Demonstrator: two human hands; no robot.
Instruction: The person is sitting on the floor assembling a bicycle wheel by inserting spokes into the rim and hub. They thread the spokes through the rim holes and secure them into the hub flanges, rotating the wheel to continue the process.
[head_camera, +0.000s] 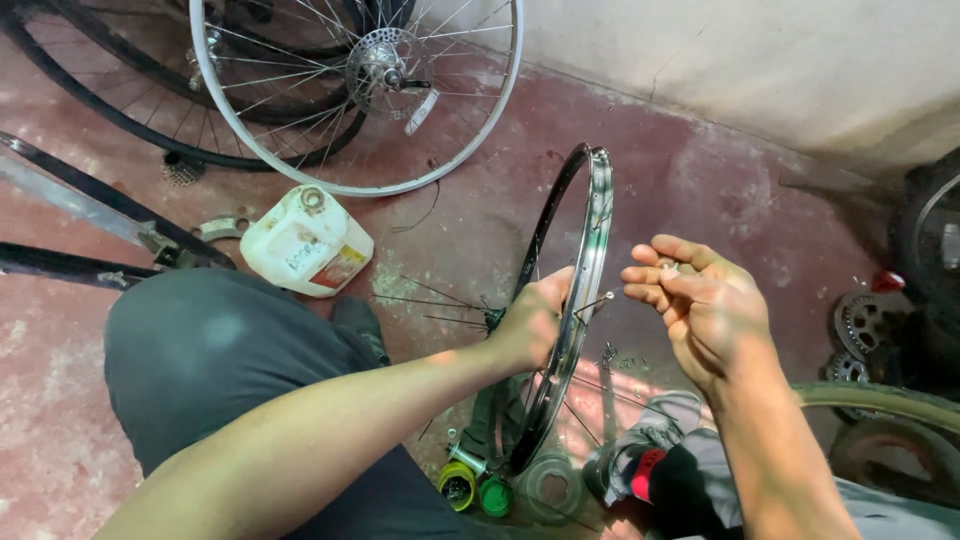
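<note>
Head view: left hand (530, 322) grips an upright, dark bicycle rim (583, 290) standing mid-floor; right hand (695, 300) pinches a small metal piece (668, 266) just right of it. Worn red floor (700, 190), pale wall (750, 60) beyond.

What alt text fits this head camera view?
A person's left hand grips an upright bicycle rim while the right hand pinches a small metal part beside it. A white jug and a spoked wheel lie on the red floor.
</note>
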